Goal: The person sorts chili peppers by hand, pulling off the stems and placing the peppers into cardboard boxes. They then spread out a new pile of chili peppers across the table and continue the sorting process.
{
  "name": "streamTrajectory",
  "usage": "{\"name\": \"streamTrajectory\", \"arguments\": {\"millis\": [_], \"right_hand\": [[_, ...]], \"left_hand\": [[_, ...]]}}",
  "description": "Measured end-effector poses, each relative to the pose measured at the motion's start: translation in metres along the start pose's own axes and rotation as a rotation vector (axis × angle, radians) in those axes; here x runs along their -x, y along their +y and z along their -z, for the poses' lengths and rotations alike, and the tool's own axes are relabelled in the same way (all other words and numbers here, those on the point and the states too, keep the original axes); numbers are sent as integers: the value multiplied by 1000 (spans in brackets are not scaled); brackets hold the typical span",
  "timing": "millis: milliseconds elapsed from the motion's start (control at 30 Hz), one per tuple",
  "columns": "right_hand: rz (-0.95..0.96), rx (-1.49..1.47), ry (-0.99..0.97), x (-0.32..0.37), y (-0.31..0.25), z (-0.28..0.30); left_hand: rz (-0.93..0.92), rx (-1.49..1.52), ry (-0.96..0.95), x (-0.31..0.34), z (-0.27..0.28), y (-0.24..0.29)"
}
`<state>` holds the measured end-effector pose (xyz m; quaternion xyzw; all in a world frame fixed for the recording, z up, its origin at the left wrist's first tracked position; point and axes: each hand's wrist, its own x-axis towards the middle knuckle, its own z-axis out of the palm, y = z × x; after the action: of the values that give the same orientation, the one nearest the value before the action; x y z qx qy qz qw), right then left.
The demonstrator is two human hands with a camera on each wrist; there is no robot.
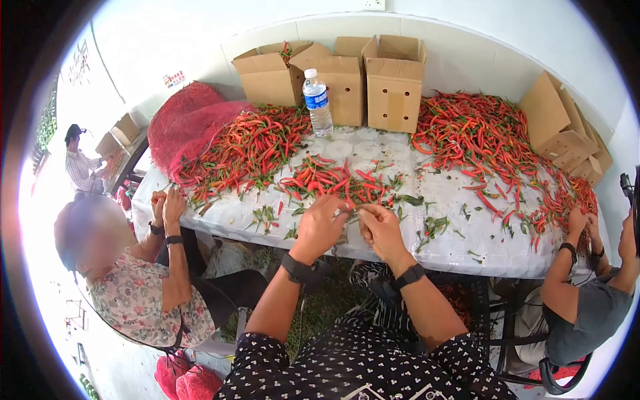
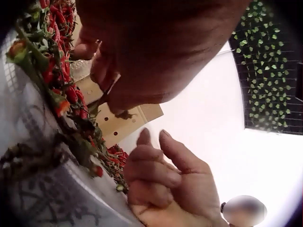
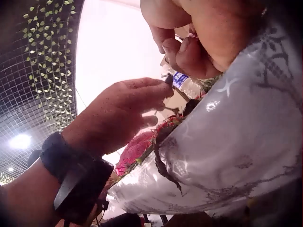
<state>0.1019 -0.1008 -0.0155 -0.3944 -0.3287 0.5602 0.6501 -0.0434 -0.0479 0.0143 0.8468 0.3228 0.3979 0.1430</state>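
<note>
My left hand (image 1: 323, 230) is over the table's near edge, curled, in front of a small heap of red chilies (image 1: 333, 179). Its fingertips pinch a dark green chili stem (image 2: 111, 87), seen close up in the left wrist view. Facing it almost fingertip to fingertip is my right hand (image 1: 387, 235), its fingers bent and the thumb close to the forefinger. In the right wrist view my right hand (image 3: 208, 33) has its fingers folded in; I cannot tell whether they hold a chili. Plucked green stems (image 1: 433, 230) lie scattered beside the hands.
A large chili pile (image 1: 267, 137) with a red mesh bag (image 1: 190, 120) lies at left, another pile (image 1: 473, 130) at right. Cardboard boxes (image 1: 395, 87) and a water bottle (image 1: 319, 110) stand behind. One person (image 1: 147, 287) sits left, another (image 1: 587, 300) right, both handling chilies.
</note>
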Motion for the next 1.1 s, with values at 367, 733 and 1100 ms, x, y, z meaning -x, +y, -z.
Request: {"name": "streamTrajectory", "arguments": {"millis": [367, 733, 1100], "right_hand": [[-48, -31, 1, 3, 1, 5], [79, -211, 19, 6, 7, 11], [64, -265, -22, 1, 4, 12]], "left_hand": [[-66, -16, -19, 9, -5, 13], [189, 100, -142, 23, 12, -6], [354, -458, -274, -27, 16, -37]]}}
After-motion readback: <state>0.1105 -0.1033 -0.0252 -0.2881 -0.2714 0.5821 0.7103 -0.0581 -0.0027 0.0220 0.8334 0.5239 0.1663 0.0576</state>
